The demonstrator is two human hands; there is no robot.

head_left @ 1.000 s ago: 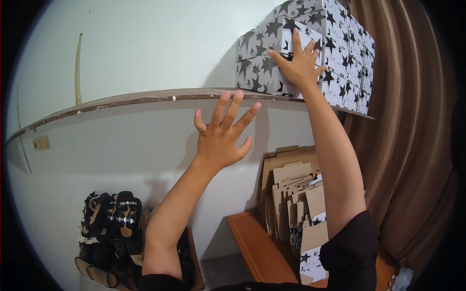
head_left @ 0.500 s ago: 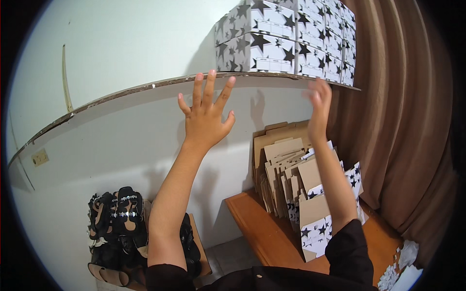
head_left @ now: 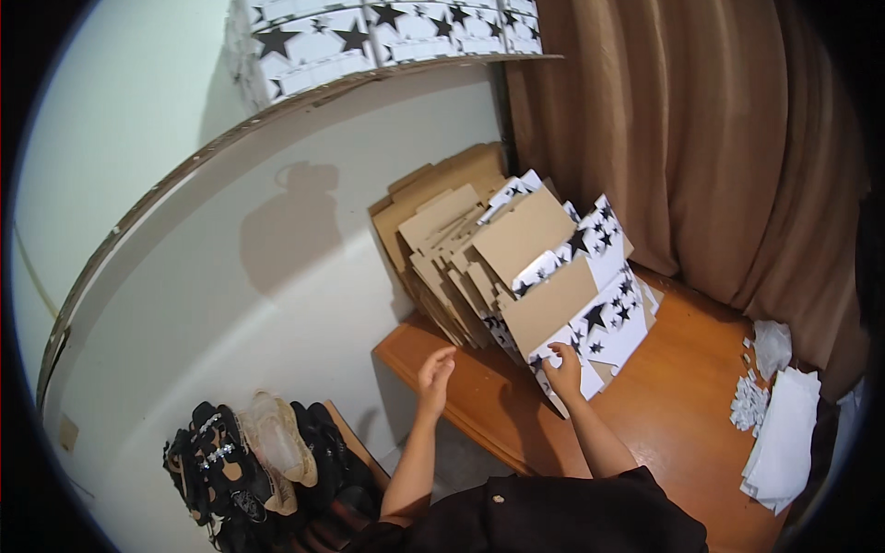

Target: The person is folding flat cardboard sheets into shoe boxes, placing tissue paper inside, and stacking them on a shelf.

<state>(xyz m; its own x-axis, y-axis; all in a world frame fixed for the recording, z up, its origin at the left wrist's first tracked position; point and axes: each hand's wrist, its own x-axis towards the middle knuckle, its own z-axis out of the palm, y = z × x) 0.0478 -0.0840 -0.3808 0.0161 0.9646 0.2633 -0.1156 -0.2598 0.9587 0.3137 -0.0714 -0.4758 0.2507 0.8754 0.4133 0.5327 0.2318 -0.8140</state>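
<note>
Several flat, folded cardboard box blanks [head_left: 535, 240], brown inside and white with black stars outside, lean in a stack on the wooden table. My right hand [head_left: 563, 373] is at the lower front of the nearest star-printed blank [head_left: 604, 318], its fingers curved and apart. Whether it touches the cardboard I cannot tell. Beside the stack's left side, over the table's edge, my left hand [head_left: 435, 376] is raised with fingers extended and slightly bent, holding nothing.
Above, star-printed boxes [head_left: 318, 51] stand on a wall shelf [head_left: 221, 143]. Black and beige sandals [head_left: 226, 461] are piled at lower left. White paper sheets [head_left: 782, 442], paper scraps [head_left: 749, 405] and a clear plastic bag [head_left: 772, 347] lie on the table [head_left: 678, 396], beside a brown curtain [head_left: 701, 138].
Both hands have come down from just below the shelf's edge to the cardboard stack. The view has turned down and to the right.
</note>
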